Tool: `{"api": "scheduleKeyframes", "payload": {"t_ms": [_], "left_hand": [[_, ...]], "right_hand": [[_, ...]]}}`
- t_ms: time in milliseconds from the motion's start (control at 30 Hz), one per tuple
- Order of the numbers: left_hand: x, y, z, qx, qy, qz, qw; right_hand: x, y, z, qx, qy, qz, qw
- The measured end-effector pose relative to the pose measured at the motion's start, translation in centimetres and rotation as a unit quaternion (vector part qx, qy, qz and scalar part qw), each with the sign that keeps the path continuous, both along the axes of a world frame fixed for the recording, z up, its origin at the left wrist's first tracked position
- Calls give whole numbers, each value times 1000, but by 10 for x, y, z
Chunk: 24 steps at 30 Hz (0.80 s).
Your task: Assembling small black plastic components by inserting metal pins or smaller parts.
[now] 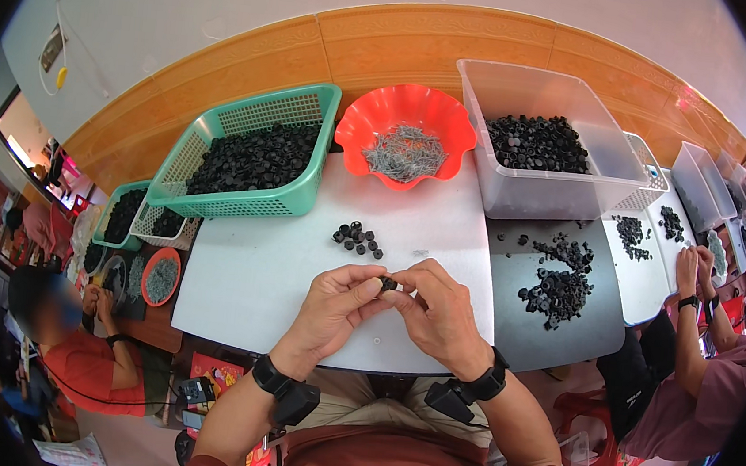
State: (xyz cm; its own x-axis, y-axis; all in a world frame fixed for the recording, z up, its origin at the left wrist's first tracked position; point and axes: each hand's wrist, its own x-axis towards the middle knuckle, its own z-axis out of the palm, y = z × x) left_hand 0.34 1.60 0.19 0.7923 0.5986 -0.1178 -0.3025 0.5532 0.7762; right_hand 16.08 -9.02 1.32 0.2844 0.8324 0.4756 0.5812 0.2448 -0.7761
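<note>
Over the near edge of the white table (244,284), my left hand (338,305) pinches a small black plastic part (388,283) between thumb and fingers. My right hand (437,314) meets it from the other side, its thumb and forefinger closed at the same part. Whether the right fingers hold anything more is hidden. Just beyond my hands lies a small cluster of black knob-like pieces (358,239). Farther back stands a red wavy-rimmed bowl (362,108) holding many thin grey metal pins (405,153).
A green basket (251,203) of black parts stands back left; a clear plastic bin (554,196) with similar parts stands back right. Loose black pieces (556,289) lie on the dark board (515,334). Seated people work at left (96,360) and right (697,377).
</note>
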Motion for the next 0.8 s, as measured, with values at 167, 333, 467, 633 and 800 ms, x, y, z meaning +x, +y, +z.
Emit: {"api": "scheduleKeyframes", "payload": {"t_ms": [167,333,467,633,800], "left_hand": [[1,-3,2,-3,-1,11,1000],[2,-4,4,-8,0,18,1000],[0,-2,-2,-10,5,17,1000],[0,-4,-1,-9,11,18,1000],[0,-5,-1,0,11,19,1000]], "right_hand": [[0,0,0,24,-7,0,1000],[-1,2,-4,56,-31,-12,998],[-1,1,-5,59,-49,-15,997],[-1,1,-5,61,-63,-17,996],[1,3,-7,81,-78,-11,994]]}}
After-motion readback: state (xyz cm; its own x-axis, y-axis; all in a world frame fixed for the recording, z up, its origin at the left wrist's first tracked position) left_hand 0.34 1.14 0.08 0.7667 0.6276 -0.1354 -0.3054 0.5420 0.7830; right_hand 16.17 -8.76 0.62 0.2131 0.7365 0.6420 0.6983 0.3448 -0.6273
